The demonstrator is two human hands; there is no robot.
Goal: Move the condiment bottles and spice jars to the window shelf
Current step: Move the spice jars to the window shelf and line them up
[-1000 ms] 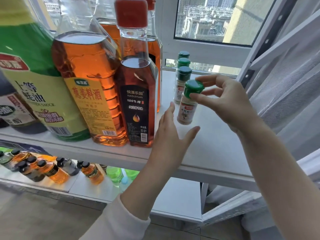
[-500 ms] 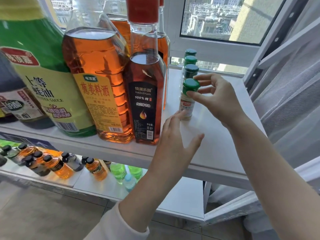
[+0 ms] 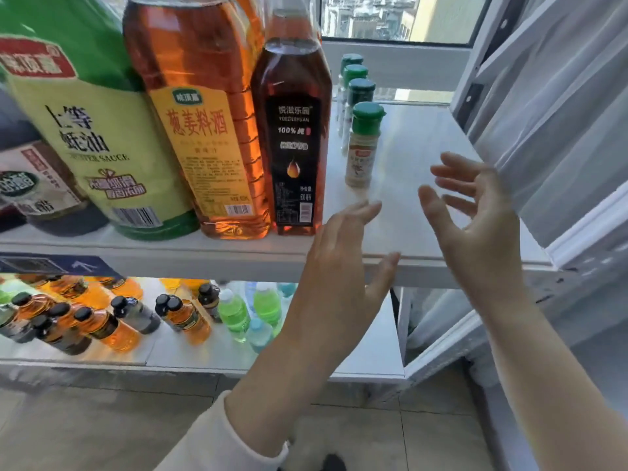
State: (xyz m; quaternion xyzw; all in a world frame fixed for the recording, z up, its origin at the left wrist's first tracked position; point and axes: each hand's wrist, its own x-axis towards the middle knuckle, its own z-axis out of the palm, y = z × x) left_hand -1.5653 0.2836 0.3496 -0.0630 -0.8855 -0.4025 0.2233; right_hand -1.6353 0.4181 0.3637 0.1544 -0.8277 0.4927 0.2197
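While raised at the front edge of the shelf (image 3: 407, 130), hold nothing: left hand (image 3: 339, 266), fingers straight and close together, thumb out; right hand (image 3: 475, 232), palm turned inward, fingers spread and loosely bent. Hang apart, bare shelf showing between them. Impossible to tell whether the left hand touches the shelf edge. Left forearm in a pale sleeve (image 3: 217, 440), right forearm bare.

Just beyond the fingertips and clear of both hands: nearest jar (image 3: 362, 147), upright on the shelf, green cap, pale powder inside. Behind it, in single file toward the window (image 3: 397, 15): three more green-capped jars (image 3: 360, 93).

Left of the file, lined along the shelf front: oil bottle (image 3: 292, 141) with a black label, amber wine bottle (image 3: 200, 130), large green sauce bottle (image 3: 85, 130), and a dark bottle (image 3: 37, 192) partly cut off at the frame's edge.

Below, on a lower shelf (image 3: 356, 362): small amber bottles (image 3: 102, 324) with black caps beside green bottles (image 3: 234, 314). At right, a white curtain (image 3: 560, 113).
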